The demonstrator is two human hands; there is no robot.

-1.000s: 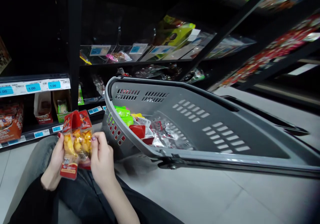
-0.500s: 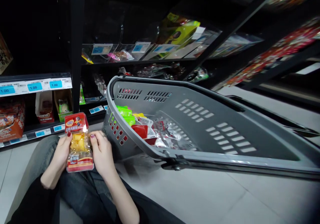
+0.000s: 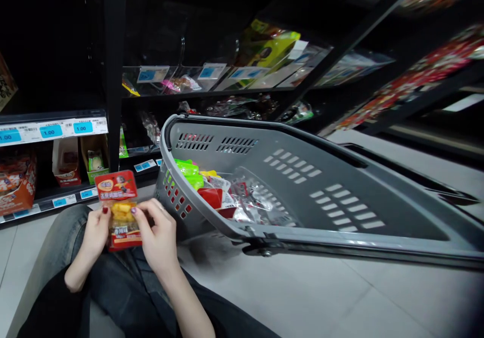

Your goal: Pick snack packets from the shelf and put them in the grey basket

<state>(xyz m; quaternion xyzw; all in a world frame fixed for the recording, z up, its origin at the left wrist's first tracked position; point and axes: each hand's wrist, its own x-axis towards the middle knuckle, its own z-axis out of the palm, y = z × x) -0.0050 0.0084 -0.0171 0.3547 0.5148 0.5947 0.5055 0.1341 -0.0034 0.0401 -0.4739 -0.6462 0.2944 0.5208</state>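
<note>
Red packaging is showing on the flat snack packet (image 3: 120, 213), which both hands are holding above the lap (image 3: 113, 282), left of the grey basket (image 3: 280, 139). Left hand (image 3: 93, 232) is pinching the left edge, thumb in front; right hand (image 3: 161, 232) is pinching the right edge, its thumb lying over the yellow window.

Change: a second ago two packet faces were showing side by side; now only one is facing the camera, and the right thumb is reaching further inward. Whether another packet is hiding behind: cannot tell.

Judgement: the work is centring on handling the packet, which is remaining outside the basket.
</note>
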